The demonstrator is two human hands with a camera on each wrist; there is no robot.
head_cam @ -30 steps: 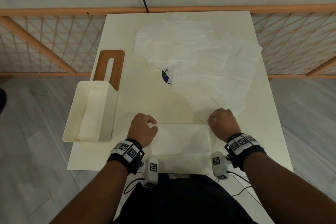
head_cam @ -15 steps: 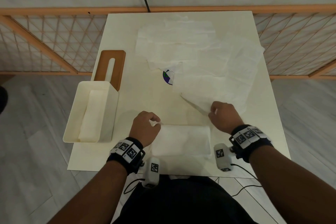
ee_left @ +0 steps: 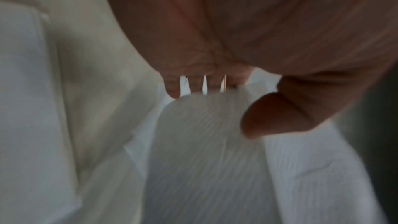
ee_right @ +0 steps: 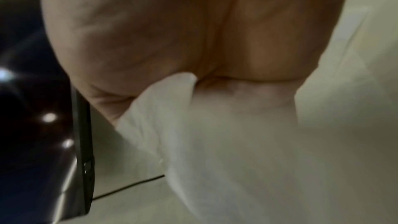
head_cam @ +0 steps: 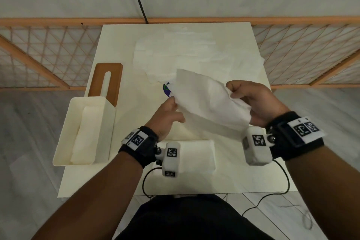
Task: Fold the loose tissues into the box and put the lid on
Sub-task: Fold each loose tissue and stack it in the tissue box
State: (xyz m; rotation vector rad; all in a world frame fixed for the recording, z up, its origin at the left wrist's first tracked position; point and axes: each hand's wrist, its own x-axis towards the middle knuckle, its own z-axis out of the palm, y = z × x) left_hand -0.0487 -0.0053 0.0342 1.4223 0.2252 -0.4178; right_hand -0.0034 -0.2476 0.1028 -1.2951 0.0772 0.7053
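Note:
A loose white tissue (head_cam: 206, 103) hangs in the air over the middle of the table. My right hand (head_cam: 235, 91) grips its bunched right edge with curled fingers; the right wrist view shows the tissue (ee_right: 215, 142) coming out of the fist. My left hand (head_cam: 173, 107) holds the left edge, with the thumb (ee_left: 269, 117) in front of the tissue (ee_left: 204, 159) and the fingers behind it. A folded tissue (head_cam: 194, 154) lies flat near the front edge. The open cream box (head_cam: 105, 122) at the left holds folded tissues (head_cam: 83, 132). Its brown slotted lid (head_cam: 115, 76) lies behind the box.
Several loose tissues (head_cam: 185, 52) are spread over the far half of the white table (head_cam: 136, 122). A round sticker (head_cam: 167, 89) peeks out beside the held tissue. An orange lattice fence (head_cam: 48, 54) runs behind the table. A black cable (head_cam: 272, 195) trails off the front edge.
Both hands left the folded tissue at the front. The right hand drew a loose tissue from the pile and lifted it, and the left hand came up to its left edge.

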